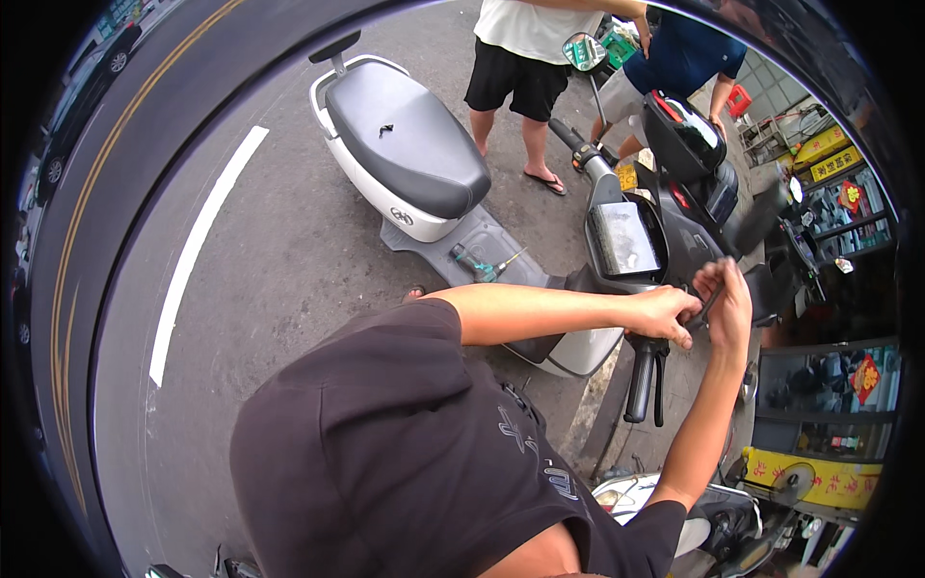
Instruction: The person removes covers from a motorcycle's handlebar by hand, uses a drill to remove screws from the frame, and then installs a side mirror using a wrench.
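Both my hands work together above the handlebar of a grey-and-white scooter [405,154]. My left hand [665,313] is closed, its thumb and fingers bent beside the inner end of the black handlebar grip [639,385]; what lies in them is hidden. Close beside it on the right, my right hand [727,294] curls around a thin dark rod [711,306], which looks like a mirror stem. A blurred dark oval [756,226] shows just beyond this hand. Teal-and-black hand tools [472,263] lie on the footboard. A small black object [385,129] rests on the seat.
A person in black shorts [518,82] and another in a dark blue shirt [679,53] stand beyond the scooter. The far mirror [584,52] rises there. A dark scooter with a top box [686,135] is close behind. Another scooter [626,496] stands at lower right; a road lies left.
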`<state>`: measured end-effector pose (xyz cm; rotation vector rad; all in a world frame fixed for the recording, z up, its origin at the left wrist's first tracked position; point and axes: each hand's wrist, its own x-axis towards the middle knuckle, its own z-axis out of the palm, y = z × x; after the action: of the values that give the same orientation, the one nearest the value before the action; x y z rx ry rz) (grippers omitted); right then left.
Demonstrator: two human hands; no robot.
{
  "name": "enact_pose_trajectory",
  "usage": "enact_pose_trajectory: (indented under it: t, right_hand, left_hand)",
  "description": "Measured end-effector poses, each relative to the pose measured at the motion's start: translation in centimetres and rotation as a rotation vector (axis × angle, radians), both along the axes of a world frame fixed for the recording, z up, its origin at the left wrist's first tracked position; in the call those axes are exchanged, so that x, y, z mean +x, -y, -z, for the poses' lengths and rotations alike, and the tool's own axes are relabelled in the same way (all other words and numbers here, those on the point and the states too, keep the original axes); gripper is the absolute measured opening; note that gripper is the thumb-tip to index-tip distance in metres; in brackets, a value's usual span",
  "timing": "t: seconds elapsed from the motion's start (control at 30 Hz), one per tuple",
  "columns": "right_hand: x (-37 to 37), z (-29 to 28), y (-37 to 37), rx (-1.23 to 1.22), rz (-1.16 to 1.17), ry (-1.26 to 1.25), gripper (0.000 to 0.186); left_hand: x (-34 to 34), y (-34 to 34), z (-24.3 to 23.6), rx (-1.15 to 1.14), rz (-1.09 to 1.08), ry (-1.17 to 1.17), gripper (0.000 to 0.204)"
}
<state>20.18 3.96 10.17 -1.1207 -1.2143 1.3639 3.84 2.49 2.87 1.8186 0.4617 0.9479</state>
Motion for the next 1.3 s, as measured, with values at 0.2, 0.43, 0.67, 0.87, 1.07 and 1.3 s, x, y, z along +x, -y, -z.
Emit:
enact_pose_trajectory:
  t: [0.2, 0.43, 0.67, 0.87, 1.07, 1.3]
  right_hand:
    - [-0.4, 1.1, 11.2, 0.449, 0.409, 0.284, 0.022]
    - [-4.2, -1.5, -0.8, 0.338, -0.006, 0.826, 0.031]
    - [4.1, 1.4, 6.5, 0.167, 0.084, -0.304, 0.02]
    - [-5.1, -1.8, 8.7, 0.553, 0.041, 0.665, 0.019]
    - [-3.8, -0.8, 1.1, 0.006, -0.155, 0.006, 0.025]
    - [-3.4, -1.3, 2.2, -0.081, -0.171, -0.08, 0.022]
  left_hand:
    - [-1.0, -1.4, 0.3, -0.009, 0.089, 0.07, 0.035]
    - [-1.2, -3.0, 1.4, -0.268, 0.266, 0.061, 0.027]
    - [-2.1, -2.0, 2.2, -0.023, 0.17, 0.004, 0.038]
    - [0.1, -0.7, 2.4, 0.123, 0.081, 0.129, 0.038]
    - [-0.9, -0.8, 3.1, 0.307, -0.023, 0.056, 0.038]
    - [0.5, 0.7, 4.3, 0.313, -0.112, 0.164, 0.032]
